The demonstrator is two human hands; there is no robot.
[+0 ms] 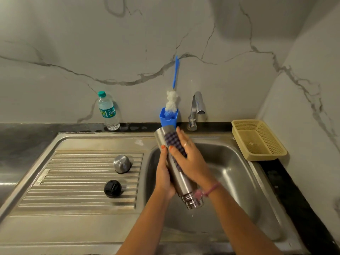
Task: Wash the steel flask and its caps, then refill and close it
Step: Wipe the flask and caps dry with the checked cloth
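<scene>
The steel flask [181,183] is held tilted over the sink basin [233,168], its open threaded mouth pointing down toward me and its base up. My left hand [163,173] grips the flask body from the left. My right hand [191,159] presses a dark purple bumpy scrubber [172,141] flat against the flask's upper side. The steel outer cap [121,163] and the black inner cap [112,188] both rest on the ribbed drainboard [73,181] to the left.
A blue holder [168,118] with a blue-handled bottle brush [173,100] stands behind the flask. The tap [196,109] is to its right, with no water visible. A plastic water bottle [108,111] stands at the wall. A beige basket [257,140] sits right of the sink.
</scene>
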